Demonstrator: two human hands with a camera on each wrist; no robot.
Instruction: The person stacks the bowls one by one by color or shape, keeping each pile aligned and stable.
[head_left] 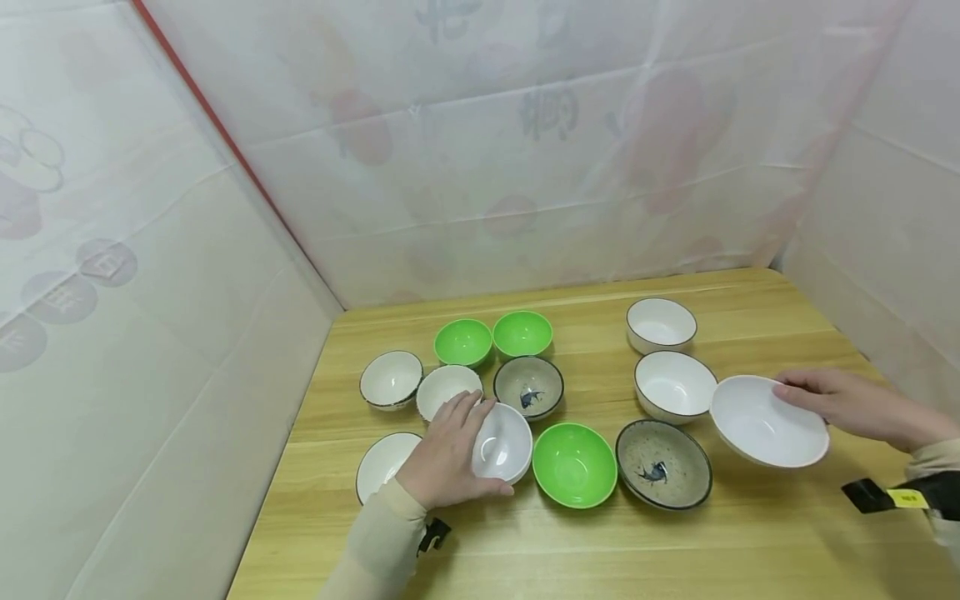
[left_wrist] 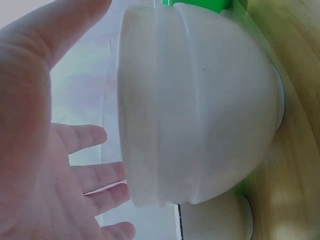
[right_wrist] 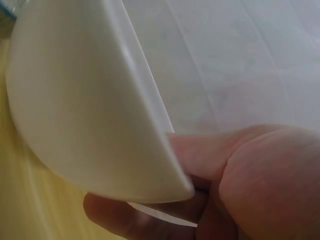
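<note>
Across the lower half of the head view runs a pale wooden table [head_left: 750, 542], walled on three sides by white sheeting [head_left: 150, 292] with faint printed shapes. At the right of the frame, the right hand [head_left: 847, 404] holds a wide white bowl [head_left: 768, 421] by its far rim, tilted and lifted off the wood; the right-wrist view shows the thumb on the inner wall and curled fingers [right_wrist: 130, 215] under the outer wall, a firm pinch on the rim.

Left of that bowl, near the frame's centre right, sit a black-rimmed white bowl [head_left: 673, 386] and, below it, a speckled grey bowl with a blue fish [head_left: 663, 463]. Another black-rimmed white bowl [head_left: 661, 323] stands above them, towards the back wall. Bottom centre holds a large green bowl [head_left: 573, 463].

At lower left of centre, the left hand [head_left: 450, 454] rests against a small white bowl [head_left: 502, 443], which is tipped on its side with its mouth facing right. The left-wrist view shows the palm open and the fingers [left_wrist: 85, 137] spread loosely just beside the rim, not wrapped round it.

Above that hand stand a plain white bowl [head_left: 447, 387], a smaller fish bowl [head_left: 528, 386], and two small green bowls [head_left: 462, 341] [head_left: 522, 332] side by side. Two dark-rimmed white bowls [head_left: 391, 378] [head_left: 384, 462] lie at the left edge of the group.
</note>
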